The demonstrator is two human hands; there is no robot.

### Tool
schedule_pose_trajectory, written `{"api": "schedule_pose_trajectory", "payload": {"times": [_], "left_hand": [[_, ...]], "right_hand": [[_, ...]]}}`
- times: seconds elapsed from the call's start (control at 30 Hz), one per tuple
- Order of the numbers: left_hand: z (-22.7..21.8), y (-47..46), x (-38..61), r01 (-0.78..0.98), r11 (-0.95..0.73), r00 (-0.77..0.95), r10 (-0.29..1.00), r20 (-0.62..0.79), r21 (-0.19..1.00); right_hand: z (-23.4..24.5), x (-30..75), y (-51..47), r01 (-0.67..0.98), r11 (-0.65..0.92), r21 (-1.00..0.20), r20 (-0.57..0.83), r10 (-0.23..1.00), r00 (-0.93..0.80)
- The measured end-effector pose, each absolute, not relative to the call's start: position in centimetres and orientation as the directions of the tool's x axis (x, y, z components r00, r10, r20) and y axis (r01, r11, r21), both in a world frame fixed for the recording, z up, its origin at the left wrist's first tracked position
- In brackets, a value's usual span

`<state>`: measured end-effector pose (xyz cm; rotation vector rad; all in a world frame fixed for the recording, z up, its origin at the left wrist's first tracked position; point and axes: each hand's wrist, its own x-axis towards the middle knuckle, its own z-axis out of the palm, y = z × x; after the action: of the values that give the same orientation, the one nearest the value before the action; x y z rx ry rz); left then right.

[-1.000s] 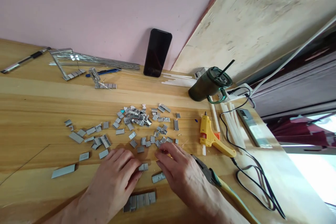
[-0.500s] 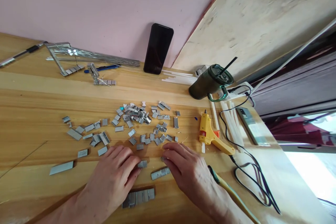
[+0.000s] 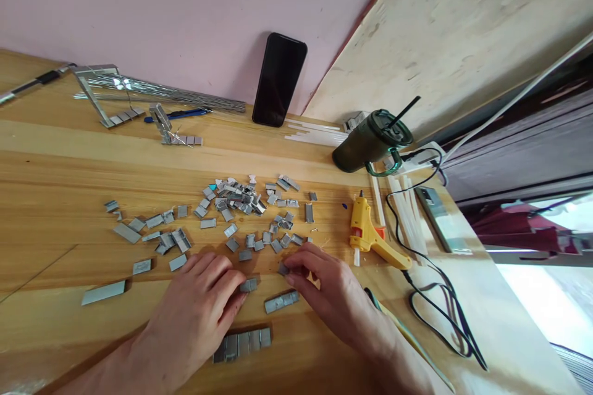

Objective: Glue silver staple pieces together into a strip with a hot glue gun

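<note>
My left hand (image 3: 206, 305) rests low on the table, thumb and forefinger closed on a small grey metal piece (image 3: 249, 285). To its right, my right hand (image 3: 324, 278) pinches another small grey piece (image 3: 283, 269) at its fingertips, just above the wood. Between the hands lies a short joined strip of grey pieces (image 3: 281, 302). Below the left fingers sits a longer row of joined grey segments (image 3: 248, 343). Ahead of both hands spreads a loose heap of small folded grey pieces (image 3: 238, 196), with several scattered around it.
A yellow glue gun (image 3: 365, 231) lies at right, its black cable (image 3: 430, 296) looping nearby. Pliers with a yellow-green handle (image 3: 407, 336) lie partly under my right forearm. Farther back stand a dark tumbler (image 3: 364, 145) and a phone (image 3: 280, 80) against the wall, beside thin wires (image 3: 176, 99).
My right thumb and forefinger have shifted slightly, and the small piece between them shows more clearly. My left hand keeps its hold. The whole view has moved a little.
</note>
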<state>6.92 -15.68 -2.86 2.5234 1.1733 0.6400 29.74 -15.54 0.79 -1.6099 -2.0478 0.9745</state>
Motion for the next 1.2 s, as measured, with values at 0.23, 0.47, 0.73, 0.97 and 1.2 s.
{"api": "schedule_pose_trajectory", "payload": {"times": [0.23, 0.47, 0.73, 0.97, 1.2], "left_hand": [[-2.9, -15.6, 6.8, 0.632, -0.631, 0.563, 0.773, 0.292, 0.449], [-2.9, -15.6, 6.8, 0.638, -0.62, 0.551, 0.782, 0.291, 0.457], [-2.8, -15.5, 6.8, 0.636, -0.632, 0.558, 0.773, 0.303, 0.442], [-2.8, -15.5, 6.8, 0.657, -0.643, 0.589, 0.764, 0.264, 0.395], [-3.0, -15.5, 6.7, 0.666, -0.638, 0.581, 0.769, 0.268, 0.386]], "right_hand": [[0.2, 30.0, -15.4, -0.019, -0.552, -0.834, -0.517, 0.792, -0.324], [-0.2, 30.7, -15.2, -0.04, -0.522, -0.852, -0.484, 0.814, -0.321], [0.2, 29.6, -15.5, 0.671, 0.163, -0.724, -0.074, 0.948, -0.311], [0.1, 28.8, -15.6, 0.803, 0.335, -0.492, -0.06, 0.908, -0.415], [0.0, 28.4, -16.0, 0.808, 0.382, -0.449, -0.042, 0.894, -0.446]]}}
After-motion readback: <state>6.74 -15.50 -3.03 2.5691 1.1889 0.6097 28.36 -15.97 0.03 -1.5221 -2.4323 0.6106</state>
